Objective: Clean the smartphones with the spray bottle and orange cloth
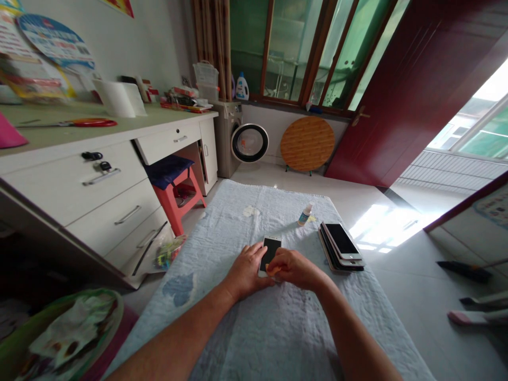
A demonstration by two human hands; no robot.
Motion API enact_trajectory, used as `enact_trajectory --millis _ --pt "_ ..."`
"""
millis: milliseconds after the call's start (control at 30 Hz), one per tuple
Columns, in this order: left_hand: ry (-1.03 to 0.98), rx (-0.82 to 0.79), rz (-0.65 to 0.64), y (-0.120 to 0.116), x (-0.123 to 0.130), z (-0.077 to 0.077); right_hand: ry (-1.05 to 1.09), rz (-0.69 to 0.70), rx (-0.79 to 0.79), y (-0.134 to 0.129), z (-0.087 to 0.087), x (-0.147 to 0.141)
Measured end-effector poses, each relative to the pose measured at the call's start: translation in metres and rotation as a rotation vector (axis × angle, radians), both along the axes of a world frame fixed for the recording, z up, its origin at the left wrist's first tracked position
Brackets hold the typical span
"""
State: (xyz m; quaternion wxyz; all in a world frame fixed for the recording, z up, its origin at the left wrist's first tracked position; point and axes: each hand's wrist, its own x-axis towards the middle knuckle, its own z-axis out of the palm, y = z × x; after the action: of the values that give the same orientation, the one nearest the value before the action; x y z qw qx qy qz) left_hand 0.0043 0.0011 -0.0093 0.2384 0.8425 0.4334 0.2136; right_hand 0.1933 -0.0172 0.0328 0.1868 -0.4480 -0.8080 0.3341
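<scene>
A white-framed smartphone (272, 246) with a dark screen lies flat on the cloth-covered table. My left hand (246, 270) grips its left side, fingertips at the upper left edge and thumb near the bottom. Bunched in my right hand (296, 267) is a small orange cloth (273, 270), pressed against the lower part of the screen. Part of the phone's lower right is hidden behind that hand. To the right, a stack of several phones (342, 241) rests on the table, the top one white-framed. A small spray bottle (305, 215) stands upright beyond my right hand.
A pale blue quilted cloth (238, 328) covers the table. On the left stand a white desk (107, 190), a red stool (180, 198) and a waste bin (119, 317). A washing machine (228, 143) with its door open and a round wooden tabletop (307, 143) are at the back.
</scene>
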Motion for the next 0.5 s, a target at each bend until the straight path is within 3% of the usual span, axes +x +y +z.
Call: enact_trajectory --millis 200,500 --pt "-0.014 0.007 0.002 -0.001 0.0 0.001 -0.032 -0.352 0.199 0.015 -0.021 -0.001" --pt "-0.017 0.003 -0.014 -0.003 0.0 0.005 -0.145 -0.642 0.339 0.034 -0.039 0.0"
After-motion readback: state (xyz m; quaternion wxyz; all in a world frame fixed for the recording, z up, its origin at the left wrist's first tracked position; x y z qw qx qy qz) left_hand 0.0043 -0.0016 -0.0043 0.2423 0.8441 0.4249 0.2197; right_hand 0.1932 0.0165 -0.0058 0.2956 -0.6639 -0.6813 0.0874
